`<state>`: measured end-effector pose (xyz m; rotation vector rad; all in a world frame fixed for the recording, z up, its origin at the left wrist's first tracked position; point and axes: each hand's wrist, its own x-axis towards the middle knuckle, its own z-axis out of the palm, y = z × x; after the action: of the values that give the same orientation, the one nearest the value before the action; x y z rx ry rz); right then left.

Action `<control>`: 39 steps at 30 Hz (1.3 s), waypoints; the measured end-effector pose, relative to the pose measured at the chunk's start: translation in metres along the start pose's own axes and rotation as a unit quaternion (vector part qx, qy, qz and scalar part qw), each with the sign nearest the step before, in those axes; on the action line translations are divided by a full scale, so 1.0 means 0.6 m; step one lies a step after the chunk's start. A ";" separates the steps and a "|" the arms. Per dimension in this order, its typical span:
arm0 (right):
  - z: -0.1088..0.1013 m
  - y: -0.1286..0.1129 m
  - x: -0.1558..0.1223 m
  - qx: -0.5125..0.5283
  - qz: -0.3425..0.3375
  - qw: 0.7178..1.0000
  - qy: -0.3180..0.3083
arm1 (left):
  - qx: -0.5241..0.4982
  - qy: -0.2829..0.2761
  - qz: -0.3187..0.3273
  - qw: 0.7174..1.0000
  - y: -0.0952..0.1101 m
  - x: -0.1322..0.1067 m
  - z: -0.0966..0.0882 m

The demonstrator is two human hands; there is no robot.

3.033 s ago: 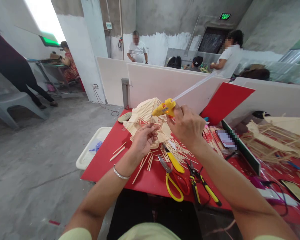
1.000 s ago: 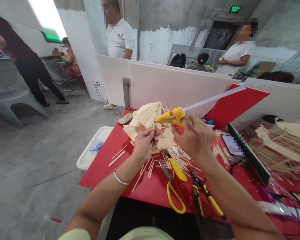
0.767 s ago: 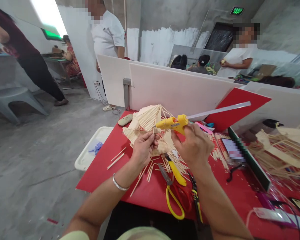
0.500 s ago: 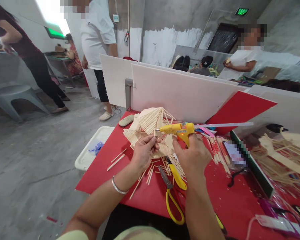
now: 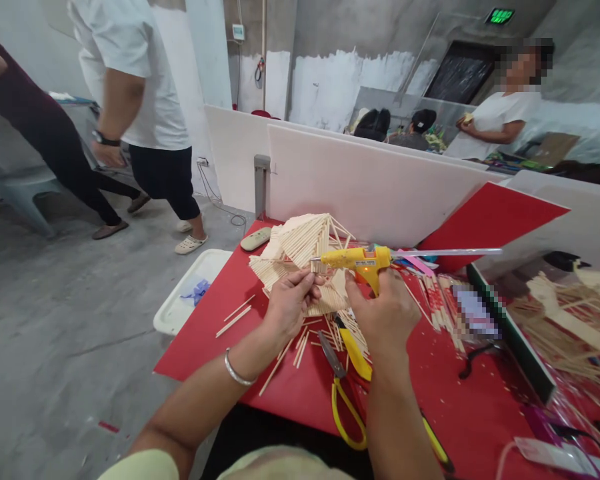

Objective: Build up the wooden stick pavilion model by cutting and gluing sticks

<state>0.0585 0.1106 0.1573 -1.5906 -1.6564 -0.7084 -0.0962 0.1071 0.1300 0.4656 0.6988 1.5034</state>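
My right hand [image 5: 387, 313] is wrapped round a yellow hot glue gun [image 5: 337, 258], which points left with a long clear glue stick [image 5: 445, 253] out of its back. In a pinch, my left hand [image 5: 287, 303] holds short wooden stick pieces [image 5: 318, 267] right at the nozzle; fingers partly hide them. Just behind both hands stands a model built of thin wooden sticks [image 5: 303, 241], with a slanted roof-like face. Loose sticks [image 5: 300, 350] lie below my hands, beside scissors with yellow handles [image 5: 336, 387] and a yellow-handled tool [image 5: 356, 353].
The red tabletop [image 5: 205, 347] ends at white upright boards [image 5: 350, 180]. A beige oblong object [image 5: 256, 239] lies at the back left. A white bin [image 5: 173, 313] stands left of the table. At right are bundled sticks [image 5: 437, 303] and a green-edged divider [image 5: 515, 333]. People stand beyond.
Both hands keep their hold and barely move at the model. The view has shifted slightly. At the left, a person in a white shirt has come nearer and further left.
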 end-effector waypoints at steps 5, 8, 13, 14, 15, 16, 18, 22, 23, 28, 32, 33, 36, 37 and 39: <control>0.004 0.001 -0.002 0.005 0.001 1.000 0.002 | -0.003 0.008 -0.006 1.000 0.006 -0.004 0.004; 0.005 0.002 -0.003 0.017 0.006 1.000 -0.005 | -0.003 0.005 -0.005 1.000 0.007 -0.005 0.004; 0.005 0.003 -0.002 0.011 0.009 1.000 -0.014 | -0.005 0.005 -0.004 1.000 0.004 -0.004 0.004; 0.005 0.003 -0.002 0.011 0.009 1.000 -0.015 | -0.004 0.004 -0.003 1.000 0.004 -0.004 0.003; 0.004 0.003 -0.002 0.012 0.010 1.000 -0.016 | -0.002 0.004 -0.002 1.000 0.004 -0.004 0.003; 0.004 0.002 -0.002 0.014 0.012 1.000 -0.018 | 0.000 0.004 -0.001 1.000 0.004 -0.003 0.003; 0.004 0.001 -0.002 0.016 0.012 1.000 -0.019 | 0.001 0.004 -0.001 1.000 0.004 -0.003 0.002; 0.004 -0.001 -0.003 0.010 0.011 1.000 -0.011 | -0.001 0.006 -0.001 1.000 0.004 -0.002 0.002; 0.004 -0.001 -0.004 0.008 0.012 1.000 -0.010 | -0.002 0.006 -0.001 1.000 0.004 -0.002 0.003; 0.005 -0.002 -0.005 0.007 0.017 1.000 -0.017 | 0.001 0.013 -0.003 1.000 0.003 -0.003 0.005; 0.007 -0.001 -0.007 0.019 0.021 0.999 -0.018 | 0.002 0.012 -0.003 1.000 0.003 -0.003 0.004; 0.007 -0.001 -0.008 0.020 0.021 0.999 -0.016 | 0.003 0.012 -0.003 1.000 0.003 -0.003 0.004; 0.008 -0.002 -0.008 0.016 0.023 1.000 -0.010 | 0.005 0.014 -0.003 1.000 0.004 -0.003 0.005; 0.008 -0.002 -0.008 0.014 0.022 1.000 -0.008 | 0.005 0.015 -0.003 1.000 0.004 -0.003 0.005; 0.008 -0.003 -0.007 0.010 0.019 1.000 -0.007 | 0.003 0.015 -0.004 1.000 0.004 -0.002 0.005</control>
<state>0.0559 0.1115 0.1512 -1.6117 -1.6332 -0.6600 -0.0958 0.1063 0.1338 0.4460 0.7283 1.5033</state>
